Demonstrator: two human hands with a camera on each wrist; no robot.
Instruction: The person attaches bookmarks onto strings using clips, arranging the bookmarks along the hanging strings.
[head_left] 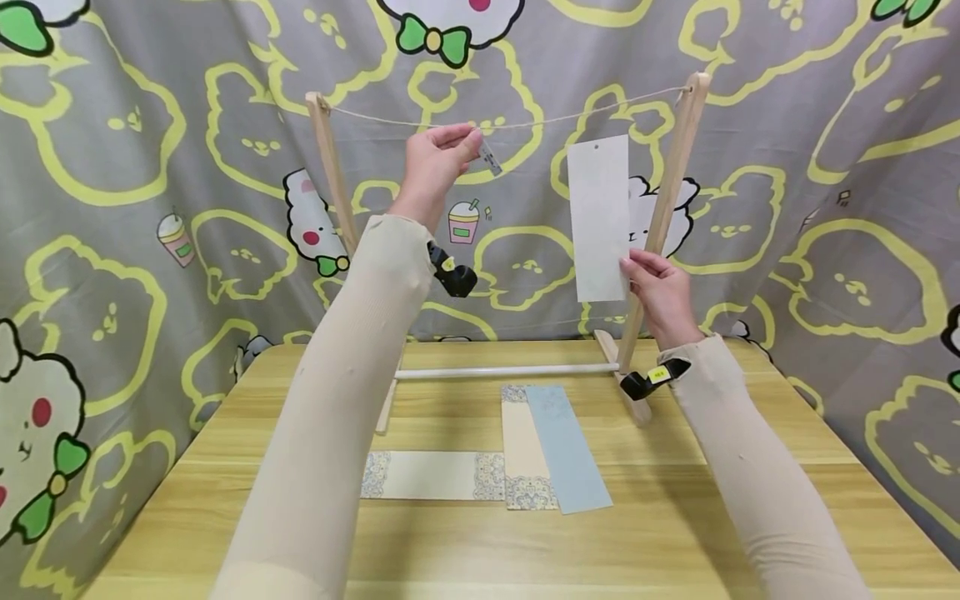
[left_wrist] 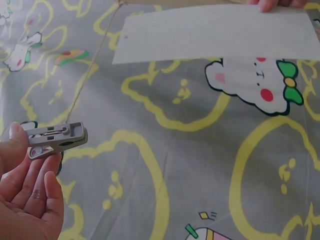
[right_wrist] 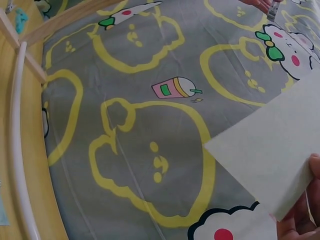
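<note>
My left hand (head_left: 437, 167) is raised to the middle of the string (head_left: 577, 119) and pinches a grey clothespin (left_wrist: 59, 138). In the left wrist view the string runs down behind the clothespin; whether the clothespin bites it I cannot tell. On the right, my right hand (head_left: 662, 293) pinches a long white paper strip (head_left: 600, 218) by its lower right edge. The strip stands upright, slightly tilted, below the string and apart from the clothespin. A small hole shows near its top.
The string spans two wooden posts (head_left: 677, 167), joined low down by a white rod (head_left: 502, 372). On the wooden table (head_left: 465, 554) lie a blue strip (head_left: 572, 450), a peach patterned strip (head_left: 523, 437) partly beneath it, and a cream patterned strip (head_left: 431, 475). A cartoon-print curtain (head_left: 247, 192) hangs behind.
</note>
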